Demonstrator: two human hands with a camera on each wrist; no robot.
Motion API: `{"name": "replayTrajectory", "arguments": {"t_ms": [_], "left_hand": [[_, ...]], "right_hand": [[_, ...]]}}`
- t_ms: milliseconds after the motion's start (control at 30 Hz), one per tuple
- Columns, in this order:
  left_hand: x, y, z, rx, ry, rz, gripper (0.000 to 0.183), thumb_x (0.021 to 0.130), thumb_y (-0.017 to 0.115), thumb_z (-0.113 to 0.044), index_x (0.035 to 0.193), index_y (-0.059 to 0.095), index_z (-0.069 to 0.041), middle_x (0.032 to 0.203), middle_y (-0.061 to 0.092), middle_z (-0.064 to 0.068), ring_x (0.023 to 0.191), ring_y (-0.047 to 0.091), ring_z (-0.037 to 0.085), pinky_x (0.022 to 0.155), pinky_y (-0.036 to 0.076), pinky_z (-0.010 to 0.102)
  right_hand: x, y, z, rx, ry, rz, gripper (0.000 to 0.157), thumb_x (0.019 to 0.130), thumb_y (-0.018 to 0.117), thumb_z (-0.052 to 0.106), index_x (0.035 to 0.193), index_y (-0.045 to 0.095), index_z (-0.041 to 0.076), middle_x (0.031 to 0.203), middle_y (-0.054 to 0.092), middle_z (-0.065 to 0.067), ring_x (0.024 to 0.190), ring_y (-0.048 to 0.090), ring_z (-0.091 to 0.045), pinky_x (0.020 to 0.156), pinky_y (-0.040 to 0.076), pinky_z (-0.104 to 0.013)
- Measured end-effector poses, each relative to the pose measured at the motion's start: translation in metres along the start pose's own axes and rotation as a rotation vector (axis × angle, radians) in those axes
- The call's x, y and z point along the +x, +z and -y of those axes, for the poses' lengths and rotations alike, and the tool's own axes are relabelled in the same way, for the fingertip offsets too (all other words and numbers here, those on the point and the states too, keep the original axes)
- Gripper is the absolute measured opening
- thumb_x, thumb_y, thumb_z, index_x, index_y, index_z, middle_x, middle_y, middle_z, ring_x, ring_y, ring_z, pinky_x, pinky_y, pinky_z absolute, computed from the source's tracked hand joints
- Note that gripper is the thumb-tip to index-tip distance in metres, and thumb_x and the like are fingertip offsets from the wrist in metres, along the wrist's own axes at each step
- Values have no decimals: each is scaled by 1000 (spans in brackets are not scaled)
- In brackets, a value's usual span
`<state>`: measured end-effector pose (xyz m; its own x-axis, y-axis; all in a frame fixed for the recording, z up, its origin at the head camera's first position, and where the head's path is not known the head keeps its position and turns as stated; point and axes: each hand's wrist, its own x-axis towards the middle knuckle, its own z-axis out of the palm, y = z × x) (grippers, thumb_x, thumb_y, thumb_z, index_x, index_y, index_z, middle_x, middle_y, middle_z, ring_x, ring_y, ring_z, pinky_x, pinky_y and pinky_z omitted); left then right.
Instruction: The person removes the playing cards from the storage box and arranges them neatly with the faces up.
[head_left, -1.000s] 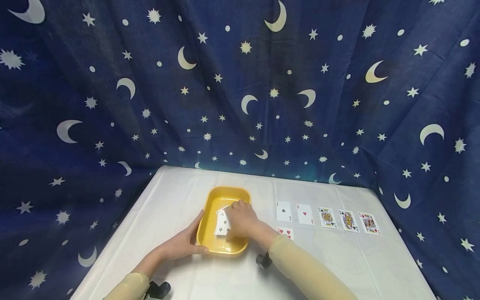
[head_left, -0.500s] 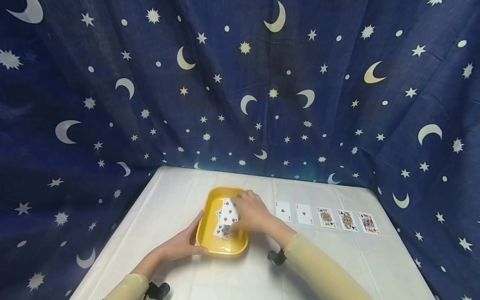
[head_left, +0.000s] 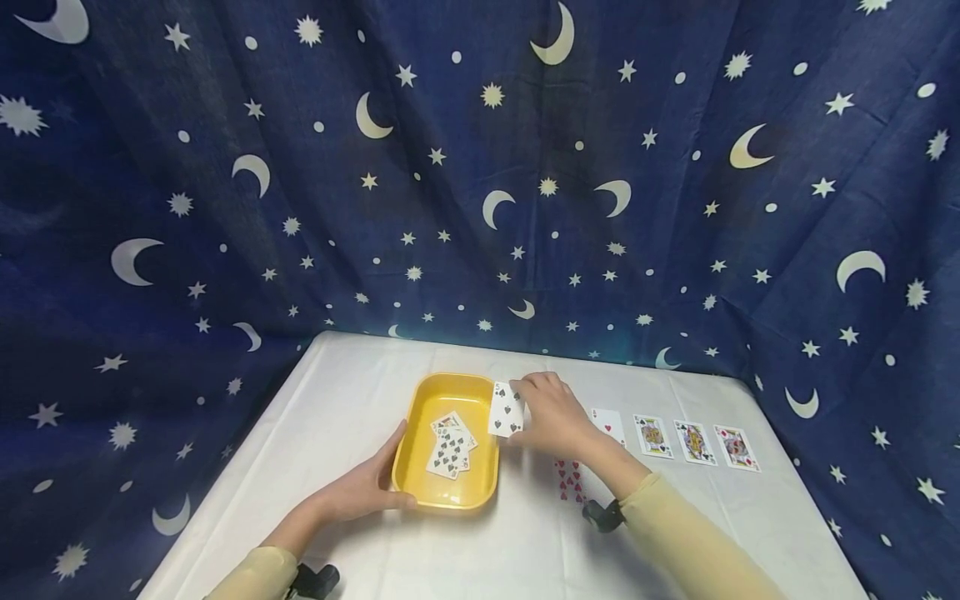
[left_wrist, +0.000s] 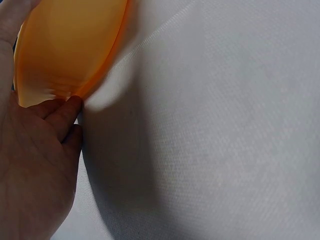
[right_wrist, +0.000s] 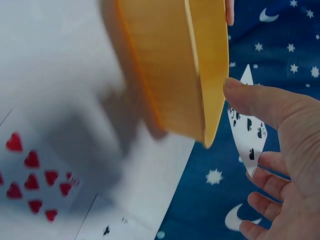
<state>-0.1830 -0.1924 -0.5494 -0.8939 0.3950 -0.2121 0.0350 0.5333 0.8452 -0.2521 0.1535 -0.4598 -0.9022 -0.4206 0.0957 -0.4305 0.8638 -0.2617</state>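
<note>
In the head view my left hand (head_left: 360,489) holds the near left corner of a yellow plastic tray (head_left: 401,454). The left wrist view shows its fingers (left_wrist: 62,117) against the tray's wall. My right hand (head_left: 555,414) pinches a five of spades (head_left: 507,410) between thumb and fingers, over the tray's right rim. The right wrist view shows this card (right_wrist: 248,131) tilted, beside the tray's outer wall (right_wrist: 160,60). Inside the tray lie a spades card (head_left: 447,454) and, partly under it, other cards (head_left: 467,429).
Right of the tray, an ace of hearts (head_left: 609,423) and three face cards, the nearest a jack or king (head_left: 652,436), lie in a row. A many-pip hearts card (head_left: 567,481) lies below the row. The right forearm covers part of it. A starry curtain (head_left: 480,208) hangs behind the table.
My right hand has lifted the five of spades out of the tray and moved right with it. The cards left inside now show more fully. My left hand stays on the tray.
</note>
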Motion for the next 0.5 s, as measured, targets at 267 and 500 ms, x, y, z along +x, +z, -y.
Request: {"name": "replayTrajectory", "arguments": {"t_ms": [267, 500], "left_hand": [[1, 0, 1, -11, 9, 7, 127, 80, 88, -44, 165, -5, -30, 171, -1, -5, 156, 4, 23, 123, 12, 52], [0, -1, 0, 2, 18, 5, 126, 80, 87, -45, 165, -4, -30, 172, 0, -2, 157, 5, 26, 123, 14, 53]], "right_hand": [[-16, -7, -29, 0, 23, -40, 93, 70, 92, 41, 149, 53, 10, 143, 54, -12, 137, 41, -34, 116, 33, -56], [-35, -7, -62, -21, 44, -79, 94, 66, 94, 38, 146, 56, 7, 138, 55, -16, 132, 43, -39, 111, 38, -59]]}}
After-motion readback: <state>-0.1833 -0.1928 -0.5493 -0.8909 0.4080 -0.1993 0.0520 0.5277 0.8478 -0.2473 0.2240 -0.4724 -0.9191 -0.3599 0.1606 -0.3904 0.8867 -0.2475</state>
